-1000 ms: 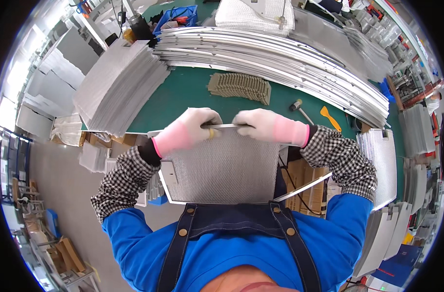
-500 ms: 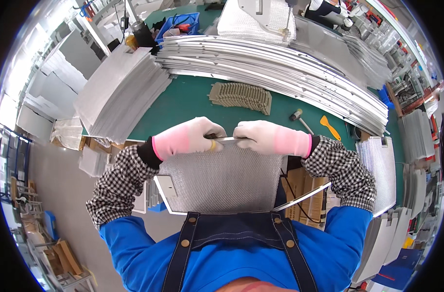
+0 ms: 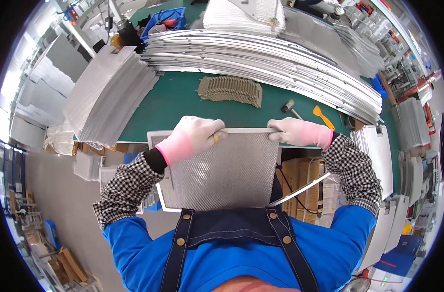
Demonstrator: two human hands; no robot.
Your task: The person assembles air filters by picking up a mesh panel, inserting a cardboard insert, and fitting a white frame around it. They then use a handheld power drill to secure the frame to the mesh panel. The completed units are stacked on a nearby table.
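A silver mesh filter panel (image 3: pixel 222 175) leans against my apron, with a white metal frame strip (image 3: pixel 246 130) along its far edge and more framing down its left side. My left hand (image 3: pixel 195 137), in a white and pink glove, is closed over the far edge toward its left part. My right hand (image 3: pixel 300 132), gloved alike, pinches the far strip at its right end. A loose-looking white strip (image 3: pixel 302 190) slants outward from the panel's near right corner, apart from the mesh's right side.
On the green table (image 3: pixel 178 100) lie a stack of tan corrugated pieces (image 3: pixel 231 91), a mallet (image 3: pixel 289 106) and an orange scraper (image 3: pixel 324 118). Long white strips (image 3: pixel 261 63) are piled behind. Stacked mesh sheets (image 3: pixel 110 97) stand left. Cardboard boxes (image 3: pixel 300 182) sit below the table's edge.
My hands have moved apart along the panel's far edge, the right one sliding right to the corner. More of the far strip and the left frame side now shows.
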